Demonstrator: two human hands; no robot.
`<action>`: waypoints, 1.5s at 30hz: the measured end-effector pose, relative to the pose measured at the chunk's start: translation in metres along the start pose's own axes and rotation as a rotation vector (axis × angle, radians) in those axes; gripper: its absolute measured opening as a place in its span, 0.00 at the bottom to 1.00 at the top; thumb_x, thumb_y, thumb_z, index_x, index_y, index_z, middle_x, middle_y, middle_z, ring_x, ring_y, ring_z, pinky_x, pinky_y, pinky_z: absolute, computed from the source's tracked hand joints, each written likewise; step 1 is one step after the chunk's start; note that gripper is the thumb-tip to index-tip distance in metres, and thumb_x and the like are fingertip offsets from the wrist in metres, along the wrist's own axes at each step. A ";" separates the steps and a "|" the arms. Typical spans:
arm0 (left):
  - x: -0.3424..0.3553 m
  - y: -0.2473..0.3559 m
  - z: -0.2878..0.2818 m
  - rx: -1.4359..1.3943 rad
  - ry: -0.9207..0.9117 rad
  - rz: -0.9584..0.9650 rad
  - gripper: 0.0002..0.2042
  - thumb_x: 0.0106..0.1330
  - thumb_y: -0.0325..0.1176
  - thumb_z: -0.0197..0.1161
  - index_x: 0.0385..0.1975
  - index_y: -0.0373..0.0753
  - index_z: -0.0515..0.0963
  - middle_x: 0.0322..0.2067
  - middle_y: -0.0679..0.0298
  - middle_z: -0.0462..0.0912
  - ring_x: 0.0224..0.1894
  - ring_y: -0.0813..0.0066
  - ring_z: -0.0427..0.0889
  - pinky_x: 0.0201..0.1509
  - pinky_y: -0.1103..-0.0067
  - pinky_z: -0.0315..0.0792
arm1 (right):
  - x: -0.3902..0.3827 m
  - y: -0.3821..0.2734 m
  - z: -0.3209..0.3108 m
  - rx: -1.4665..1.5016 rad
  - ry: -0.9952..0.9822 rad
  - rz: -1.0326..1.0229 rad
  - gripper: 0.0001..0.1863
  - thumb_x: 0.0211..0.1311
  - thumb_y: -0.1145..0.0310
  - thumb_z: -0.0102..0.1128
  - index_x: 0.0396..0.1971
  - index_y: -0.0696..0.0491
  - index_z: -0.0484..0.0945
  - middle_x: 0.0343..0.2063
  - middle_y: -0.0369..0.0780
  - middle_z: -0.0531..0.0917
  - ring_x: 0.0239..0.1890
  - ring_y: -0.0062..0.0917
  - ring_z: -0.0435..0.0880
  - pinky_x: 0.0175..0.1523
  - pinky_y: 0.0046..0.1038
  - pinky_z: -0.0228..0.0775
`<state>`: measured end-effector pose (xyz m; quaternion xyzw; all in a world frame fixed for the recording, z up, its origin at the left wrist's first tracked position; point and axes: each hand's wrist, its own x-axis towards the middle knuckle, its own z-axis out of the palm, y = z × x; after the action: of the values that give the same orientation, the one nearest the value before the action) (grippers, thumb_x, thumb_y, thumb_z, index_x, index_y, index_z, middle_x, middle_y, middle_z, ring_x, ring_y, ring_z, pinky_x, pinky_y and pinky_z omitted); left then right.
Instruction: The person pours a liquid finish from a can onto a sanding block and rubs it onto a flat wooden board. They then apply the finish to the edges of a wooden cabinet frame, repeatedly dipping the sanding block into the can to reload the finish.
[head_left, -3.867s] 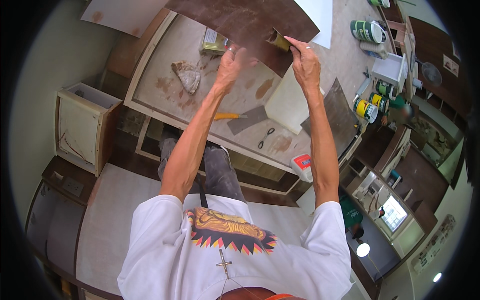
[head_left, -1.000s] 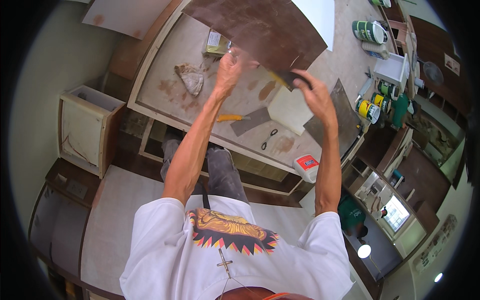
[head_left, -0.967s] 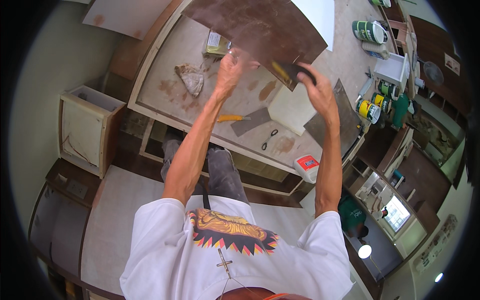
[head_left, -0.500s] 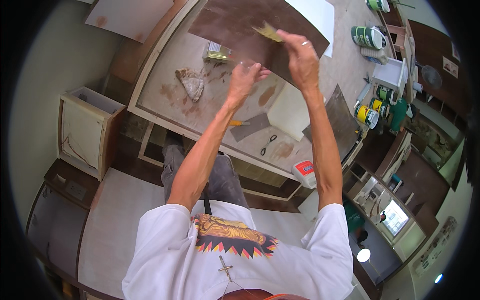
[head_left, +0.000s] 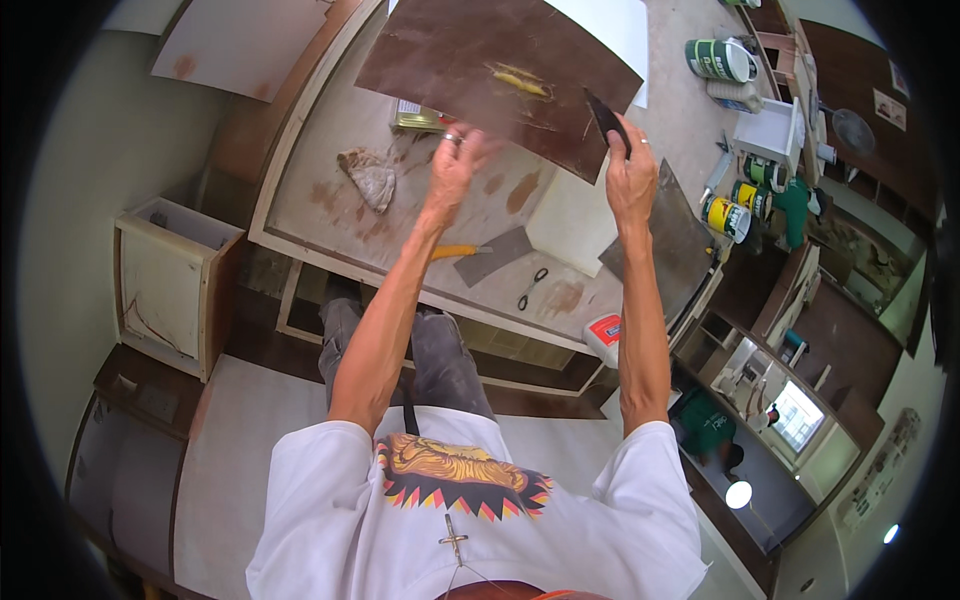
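My right hand point(head_left: 632, 185) is closed on a dark, flat spreader point(head_left: 604, 122), whose blade stands near the right edge of a brown sheet point(head_left: 450, 50). A thick streak of yellow paste point(head_left: 522, 82) lies on the sheet, with thin smears around it. At the sheet's near edge, my left hand point(head_left: 457, 170) is blurred by motion, so whether its fingers grip anything is unclear. Partly covered by the sheet, a rectangular tin point(head_left: 412, 116) shows beside that hand. A crumpled, stained rag point(head_left: 368, 178) lies to its left on the worktable point(head_left: 320, 225).
Near the table's front lie a yellow-handled tool point(head_left: 453, 252), a grey rectangular piece point(head_left: 495, 257), scissors point(head_left: 533, 289) and a white-and-red container point(head_left: 605, 335). Several paint cans, including a yellow one point(head_left: 726, 218), and a white drawer point(head_left: 770, 135) are at the right. Another person point(head_left: 708, 425) is beyond.
My right hand has moved right and nearer me, off the sheet's middle, and the yellow paste now lies on the sheet. My left hand has shifted left.
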<state>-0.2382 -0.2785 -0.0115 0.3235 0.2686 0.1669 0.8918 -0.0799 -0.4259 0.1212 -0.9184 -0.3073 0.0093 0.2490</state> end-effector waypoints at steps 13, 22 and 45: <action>0.007 0.020 0.005 -0.054 0.070 0.056 0.16 0.85 0.46 0.48 0.47 0.36 0.68 0.42 0.51 0.80 0.48 0.55 0.89 0.56 0.64 0.85 | 0.007 0.008 0.033 -0.149 0.031 0.157 0.16 0.75 0.67 0.56 0.57 0.52 0.83 0.50 0.48 0.87 0.52 0.48 0.85 0.56 0.44 0.75; 0.004 0.025 0.010 -0.040 0.064 0.043 0.16 0.85 0.46 0.47 0.48 0.36 0.68 0.43 0.52 0.80 0.48 0.56 0.89 0.56 0.65 0.84 | 0.021 -0.041 0.065 -0.143 -0.006 -0.016 0.15 0.72 0.69 0.57 0.55 0.50 0.84 0.47 0.47 0.87 0.50 0.48 0.86 0.54 0.43 0.76; 0.008 0.023 0.011 -0.068 0.065 0.018 0.17 0.86 0.43 0.45 0.50 0.34 0.70 0.47 0.49 0.85 0.50 0.59 0.89 0.56 0.67 0.82 | 0.048 -0.040 0.026 0.084 -0.450 -0.272 0.16 0.70 0.78 0.55 0.50 0.49 0.88 0.44 0.42 0.89 0.45 0.38 0.87 0.52 0.36 0.77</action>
<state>-0.2288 -0.2634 0.0077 0.2899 0.2886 0.1943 0.8916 -0.0682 -0.3594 0.1238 -0.8322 -0.4751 0.1925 0.2114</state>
